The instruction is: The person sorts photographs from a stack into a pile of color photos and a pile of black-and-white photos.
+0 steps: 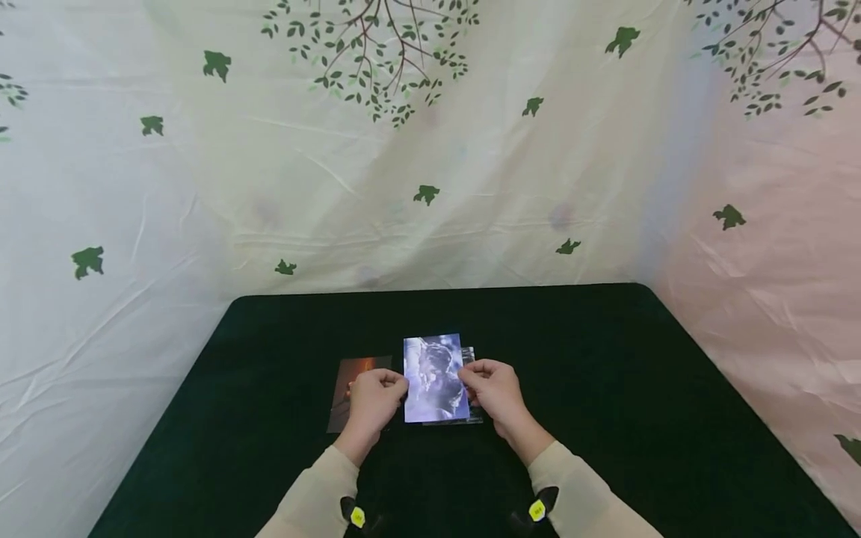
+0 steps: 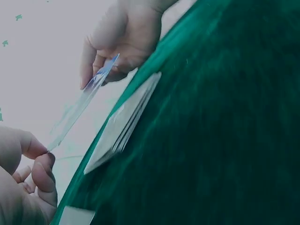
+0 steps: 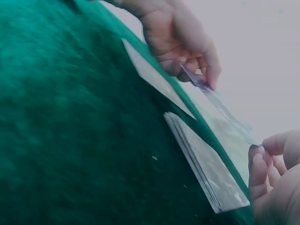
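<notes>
A glossy photo card [image 1: 437, 381] with a pale blue-violet picture is held up above the table, pinched at its two side edges. My left hand [image 1: 373, 400] grips the left edge between thumb and fingers. On the opposite edge, my right hand [image 1: 498, 392] pinches it the same way. In both wrist views the card appears nearly edge-on between the hands. Beneath it lies a small stack of cards [image 3: 206, 164], mostly hidden in the head view. A dark card with an orange glow [image 1: 346, 373] lies flat to the left, partly covered by my left hand.
The table is covered with dark green cloth [image 1: 269, 478]. Behind it hangs a pale curtain [image 1: 323, 217] printed with branches and green leaves, reaching round both sides.
</notes>
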The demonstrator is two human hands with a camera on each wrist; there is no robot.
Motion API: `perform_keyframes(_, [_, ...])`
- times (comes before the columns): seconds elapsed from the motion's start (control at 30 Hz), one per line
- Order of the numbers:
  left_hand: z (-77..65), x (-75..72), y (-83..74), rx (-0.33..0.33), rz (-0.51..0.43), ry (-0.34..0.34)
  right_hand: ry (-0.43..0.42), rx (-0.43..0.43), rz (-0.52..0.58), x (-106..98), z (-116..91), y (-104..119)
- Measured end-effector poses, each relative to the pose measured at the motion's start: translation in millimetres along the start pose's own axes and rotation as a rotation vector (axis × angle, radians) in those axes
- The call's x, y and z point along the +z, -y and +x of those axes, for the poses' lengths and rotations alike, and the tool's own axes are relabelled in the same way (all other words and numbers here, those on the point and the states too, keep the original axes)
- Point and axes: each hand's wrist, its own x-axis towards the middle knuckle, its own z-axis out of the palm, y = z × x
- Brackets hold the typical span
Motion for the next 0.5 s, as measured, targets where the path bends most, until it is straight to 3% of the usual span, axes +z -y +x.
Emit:
perform_keyframes(0.17, [0.4, -19.6, 11.0, -0.038, 0.02, 0.081, -0.01, -0.036, -0.079, 14, -13, -1])
perform_keyframes(0.3, [-0.1, -39.6, 20.0, -0.075, 0.014, 0.123, 0.007, -0.114, -0.151, 29, -21, -3])
perform_keyframes(0.5, [-2.6, -69.5, 31.8, -0.066, 0.045, 0.133, 0.036, -0.22, -0.266, 54, -24, -5])
